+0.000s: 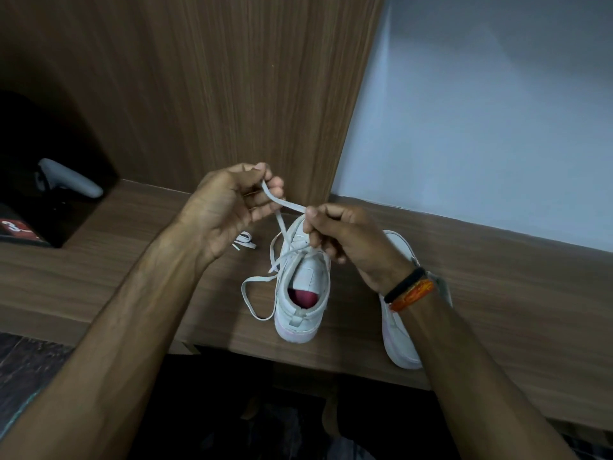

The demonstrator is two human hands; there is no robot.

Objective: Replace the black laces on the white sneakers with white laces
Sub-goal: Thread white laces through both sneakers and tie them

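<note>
white sneaker [300,293], white lace [285,202], brown desk [132,260]

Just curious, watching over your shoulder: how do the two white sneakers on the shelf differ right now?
The middle sneaker stands upright, heel toward the camera; the right sneaker appears tipped on its side. The middle one carries a white lace, held by the left hand and right hand; the other is untouched. Both are white.

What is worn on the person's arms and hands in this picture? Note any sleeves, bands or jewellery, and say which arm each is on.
Both forearms are bare, with no sleeves in view. The right wrist carries two bands side by side: a plain black band nearer the hand and an orange patterned thread band behind it. The left hand and its wrist show no band, watch or ring. No gloves on either hand.
</note>
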